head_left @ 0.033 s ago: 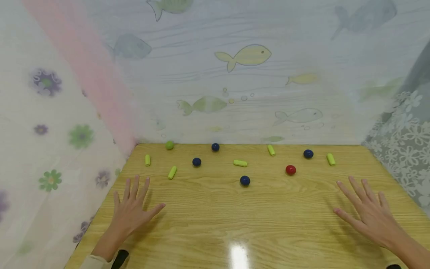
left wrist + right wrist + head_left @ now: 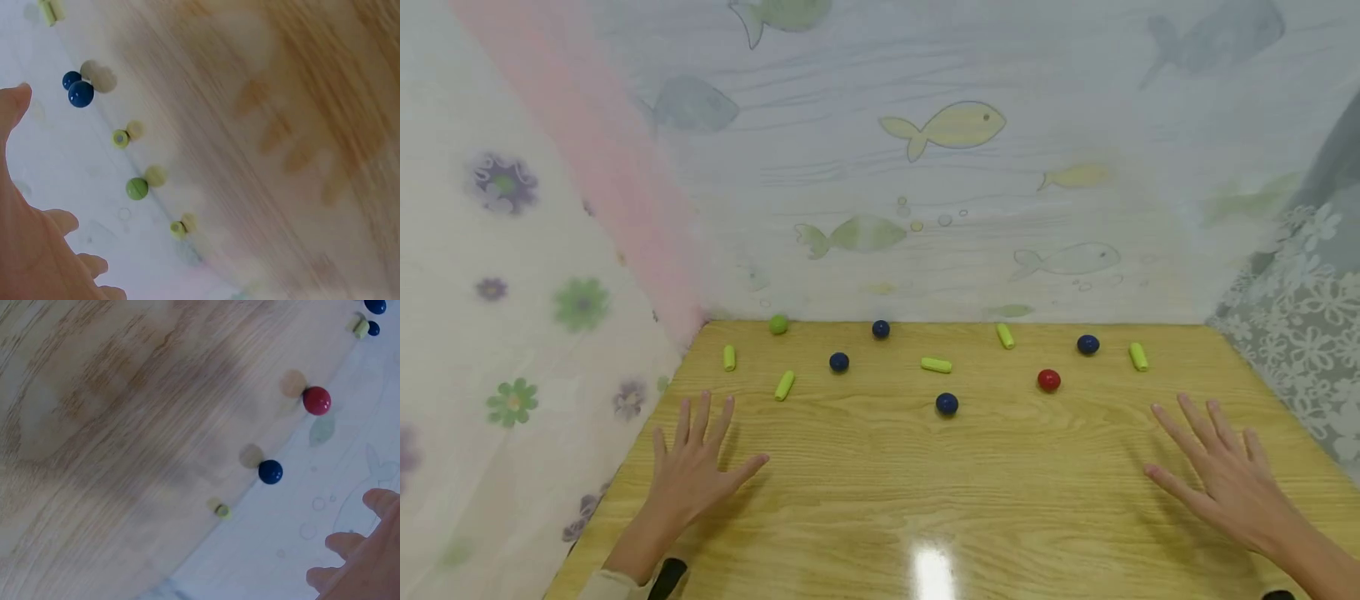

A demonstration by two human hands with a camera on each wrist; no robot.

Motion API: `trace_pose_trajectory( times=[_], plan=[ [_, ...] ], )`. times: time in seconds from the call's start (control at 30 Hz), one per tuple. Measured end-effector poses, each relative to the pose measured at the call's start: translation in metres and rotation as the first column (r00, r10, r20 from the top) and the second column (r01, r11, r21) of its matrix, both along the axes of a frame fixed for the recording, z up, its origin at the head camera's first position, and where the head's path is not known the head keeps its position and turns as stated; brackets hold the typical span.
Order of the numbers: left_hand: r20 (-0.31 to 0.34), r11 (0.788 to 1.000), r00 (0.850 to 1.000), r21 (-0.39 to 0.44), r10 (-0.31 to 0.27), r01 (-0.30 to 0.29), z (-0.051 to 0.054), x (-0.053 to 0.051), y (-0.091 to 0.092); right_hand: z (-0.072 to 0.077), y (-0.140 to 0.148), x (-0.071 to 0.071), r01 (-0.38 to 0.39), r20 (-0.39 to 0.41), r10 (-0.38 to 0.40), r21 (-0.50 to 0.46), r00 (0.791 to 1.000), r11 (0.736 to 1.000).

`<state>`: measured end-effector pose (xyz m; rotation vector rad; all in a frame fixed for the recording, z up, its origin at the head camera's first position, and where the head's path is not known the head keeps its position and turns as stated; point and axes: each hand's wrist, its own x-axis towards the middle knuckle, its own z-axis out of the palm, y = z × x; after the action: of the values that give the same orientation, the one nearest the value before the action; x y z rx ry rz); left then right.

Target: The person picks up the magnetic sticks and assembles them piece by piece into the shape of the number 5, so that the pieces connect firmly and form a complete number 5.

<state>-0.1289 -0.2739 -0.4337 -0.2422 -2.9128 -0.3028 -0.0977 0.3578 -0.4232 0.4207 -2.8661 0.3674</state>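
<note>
My left hand (image 2: 690, 477) hovers over the left side of the wooden table with its fingers spread, holding nothing. Ahead of it lie a yellow-green cylinder (image 2: 785, 386), another small cylinder (image 2: 729, 358) and a green ball (image 2: 778, 324). On the right, my right hand (image 2: 1232, 492) is also spread above the tabletop and holds nothing. Nearest to it are a yellow-green cylinder (image 2: 1138, 357), a dark blue ball (image 2: 1087, 344) and a red ball (image 2: 1048, 380). Both wrist views show fingers apart from the balls and cylinders, partly cut off by the frame.
More dark blue balls (image 2: 947, 404) and yellow-green cylinders (image 2: 936, 365) are scattered across the far half of the table (image 2: 865, 500). A fish-patterned sheet (image 2: 820, 183) rises at the back edge. Flowered fabric (image 2: 512, 333) borders the left side, and lacy fabric (image 2: 1311, 321) the right.
</note>
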Motion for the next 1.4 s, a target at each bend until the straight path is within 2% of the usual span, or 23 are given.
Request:
trace_pose_trajectory(
  times=[0.27, 0.43, 0.6, 0.87, 1.13, 1.23, 1.4],
  plan=[
    [0.017, 1.0, 1.0, 0.014, 0.003, -0.003, 0.004, 0.0, -0.001, 0.004, -0.003, -0.001, -0.006, -0.02, 0.006, 0.002, 1.0, 1.0],
    [0.021, 1.0, 1.0, 0.03, 0.003, -0.004, 0.003, 0.001, 0.0, 0.009, -0.01, -0.002, -0.024, -0.003, 0.024, -0.011, 1.0, 1.0],
    [0.038, 0.998, 0.999, 0.066, -0.008, 0.005, 0.004, -0.003, 0.005, 0.015, -0.022, -0.002, -0.076, 0.018, 0.078, -0.096, 0.997, 0.992],
    [0.043, 0.99, 0.998, 0.137, -0.046, 0.04, 0.005, -0.015, 0.02, 0.023, -0.05, -0.012, -0.142, 0.058, 0.162, -0.254, 0.985, 0.957],
    [-0.021, 0.966, 0.996, 0.245, -0.082, 0.085, 0.005, -0.026, 0.035, 0.02, -0.081, -0.03, -0.19, 0.074, 0.227, -0.332, 0.971, 0.924],
    [-0.038, 0.954, 0.995, 0.283, -0.089, 0.096, 0.005, -0.031, 0.038, 0.016, -0.094, -0.039, -0.219, 0.05, 0.252, -0.35, 0.967, 0.911],
    [-0.025, 0.919, 0.996, 0.385, -0.083, 0.086, 0.005, -0.04, 0.044, 0.008, -0.114, -0.056, -0.269, 0.022, 0.303, -0.402, 0.953, 0.875]
  ],
)
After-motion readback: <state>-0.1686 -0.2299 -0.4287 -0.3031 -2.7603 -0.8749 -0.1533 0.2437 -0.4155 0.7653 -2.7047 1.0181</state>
